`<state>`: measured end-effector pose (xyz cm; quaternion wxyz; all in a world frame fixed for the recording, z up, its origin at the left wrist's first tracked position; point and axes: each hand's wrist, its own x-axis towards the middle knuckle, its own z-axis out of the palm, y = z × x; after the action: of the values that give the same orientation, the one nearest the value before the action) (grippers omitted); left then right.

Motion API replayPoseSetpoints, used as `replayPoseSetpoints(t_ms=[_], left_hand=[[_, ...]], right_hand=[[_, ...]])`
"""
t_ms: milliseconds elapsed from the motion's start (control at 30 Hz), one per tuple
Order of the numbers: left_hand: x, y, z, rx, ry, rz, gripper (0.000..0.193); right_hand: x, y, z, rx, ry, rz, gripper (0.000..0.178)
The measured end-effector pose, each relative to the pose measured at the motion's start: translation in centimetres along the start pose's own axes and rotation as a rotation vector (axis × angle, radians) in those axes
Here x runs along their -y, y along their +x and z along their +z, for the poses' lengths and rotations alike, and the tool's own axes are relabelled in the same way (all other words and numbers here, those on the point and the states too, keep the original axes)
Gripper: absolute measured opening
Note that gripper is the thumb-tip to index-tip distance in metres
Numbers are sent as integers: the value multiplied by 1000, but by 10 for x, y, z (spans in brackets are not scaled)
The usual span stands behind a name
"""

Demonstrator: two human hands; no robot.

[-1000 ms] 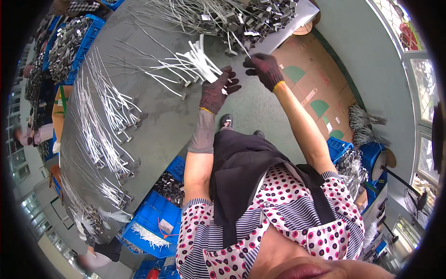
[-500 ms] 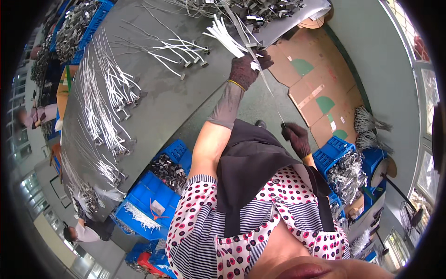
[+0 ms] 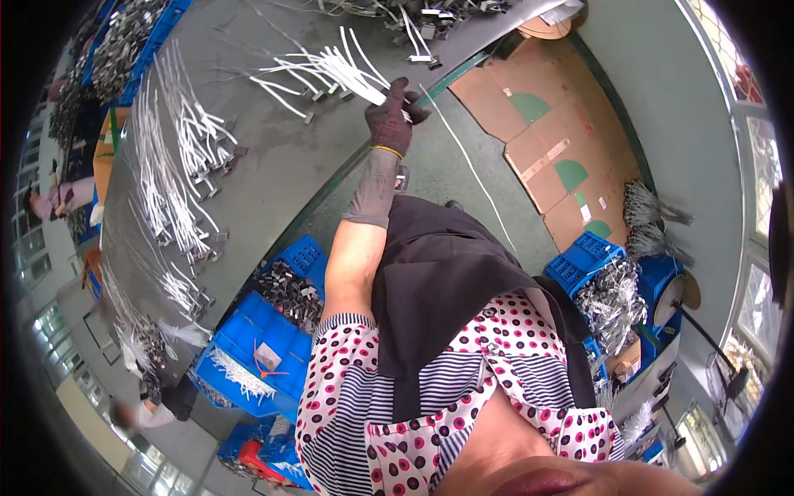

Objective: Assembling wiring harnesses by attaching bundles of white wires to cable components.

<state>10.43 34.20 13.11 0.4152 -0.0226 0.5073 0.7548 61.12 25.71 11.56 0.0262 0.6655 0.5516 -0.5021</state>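
Note:
My left hand [image 3: 392, 116], in a dark brown knit glove, is closed around a bundle of white cables [image 3: 351, 74] at the edge of the grey table. Their white ends fan out to the upper left, over several other cables [image 3: 289, 91] with small dark connectors lying on the tabletop. A single thin white strand [image 3: 470, 157] runs from beside my left fingers down to the right, to the edge of my dark apron [image 3: 447, 273]. My right hand is out of sight.
More white cables [image 3: 157, 174] lie in rows along the grey table [image 3: 273, 182]. Blue crates [image 3: 256, 347] of parts stand below its edge, others [image 3: 587, 260] at the right. Flattened cardboard [image 3: 538, 124] covers floor at the upper right. A person [image 3: 149, 409] works at the far left.
My left hand has moved left and slightly up with the cable bundle. My right hand, earlier near the strand's lower end, has gone out of view.

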Motion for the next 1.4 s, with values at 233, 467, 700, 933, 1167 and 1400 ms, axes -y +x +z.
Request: replayPoseSetpoints(t_ms=[233, 467, 700, 933, 1167, 1400], left_hand=[[97, -18, -24, -161, 60, -170, 19], [76, -9, -30, 261, -412, -189, 22], [-20, -16, -7, 47, -279, 64, 25], [-35, -28, -2, -47, -122, 93, 31], [-16, -36, -25, 308, -106, 72, 40], [11, -42, -33, 295, 348, 112, 28]], right_hand=[[-7, 13, -20, 9, -61, -29, 34], [18, 26, -18, 57, -106, -97, 36], [23, 19, -15, 41, -107, -92, 38], [54, 30, -12, 60, -166, -148, 39], [174, 85, 53, 70, -123, -504, 42], [365, 84, 112, 296, 258, -494, 45]])
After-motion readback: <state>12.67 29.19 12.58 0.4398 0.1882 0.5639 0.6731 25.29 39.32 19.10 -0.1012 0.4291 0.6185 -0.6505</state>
